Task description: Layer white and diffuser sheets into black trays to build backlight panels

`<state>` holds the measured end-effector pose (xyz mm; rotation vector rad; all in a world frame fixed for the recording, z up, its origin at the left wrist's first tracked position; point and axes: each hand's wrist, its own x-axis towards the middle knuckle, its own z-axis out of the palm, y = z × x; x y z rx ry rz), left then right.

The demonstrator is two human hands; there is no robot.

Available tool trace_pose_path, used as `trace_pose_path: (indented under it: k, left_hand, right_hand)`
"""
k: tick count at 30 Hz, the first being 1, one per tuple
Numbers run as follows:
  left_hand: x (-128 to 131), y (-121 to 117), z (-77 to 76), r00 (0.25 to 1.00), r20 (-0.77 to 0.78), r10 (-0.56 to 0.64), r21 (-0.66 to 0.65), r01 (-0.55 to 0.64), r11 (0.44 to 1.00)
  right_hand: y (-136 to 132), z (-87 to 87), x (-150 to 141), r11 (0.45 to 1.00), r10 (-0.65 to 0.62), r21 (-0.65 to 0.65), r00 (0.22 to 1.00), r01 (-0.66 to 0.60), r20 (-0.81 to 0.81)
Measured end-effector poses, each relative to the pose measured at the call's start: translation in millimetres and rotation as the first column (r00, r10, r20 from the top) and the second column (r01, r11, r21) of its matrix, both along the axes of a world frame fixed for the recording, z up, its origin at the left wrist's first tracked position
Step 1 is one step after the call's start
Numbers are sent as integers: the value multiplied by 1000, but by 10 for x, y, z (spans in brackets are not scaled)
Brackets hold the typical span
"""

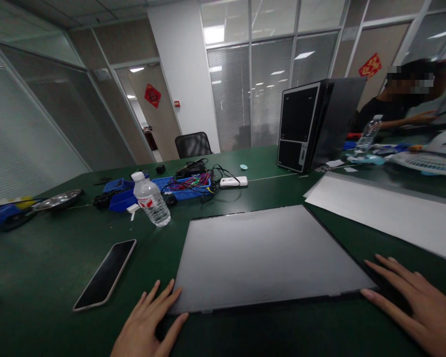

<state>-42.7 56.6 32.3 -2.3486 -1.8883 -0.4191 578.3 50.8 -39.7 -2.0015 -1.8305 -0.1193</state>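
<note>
A flat grey panel point(262, 255) with a thin black frame lies on the green table point(40, 277) right in front of me. My left hand point(148, 322) rests open at the panel's near left corner, fingers spread and fingertips touching its edge. My right hand point(416, 300) lies open and flat on the table at the panel's near right corner, fingers stretched toward it. Neither hand holds anything.
A black phone point(106, 273) lies face up left of the panel, a water bottle point(151, 199) behind it. Blue trays with tangled cables point(188, 184) and a white adapter point(233, 181) sit farther back. A black computer tower point(312, 124), a white sheet point(386, 213) and another person point(397, 106) are at right.
</note>
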Motion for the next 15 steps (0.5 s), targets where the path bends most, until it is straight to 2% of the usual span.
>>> trace_pose_path:
  k: [3, 10, 13, 15]
  left_hand:
    - [26, 2, 7, 999, 38, 15, -3, -15, 1000]
    - [55, 24, 49, 999, 39, 4, -32, -3, 999]
    - [34, 40, 22, 1000, 32, 0, -29, 1, 1000]
    - [27, 42, 8, 1000, 24, 0, -26, 1, 1000]
  right_hand:
    - [-24, 55, 4, 995, 91, -45, 994, -88, 60]
    - [72, 378, -161, 989, 65, -137, 997, -58, 46]
    - [157, 546, -23, 980, 70, -190, 998, -68, 5]
    - [256, 639, 202, 990, 31, -140, 999, -33, -14]
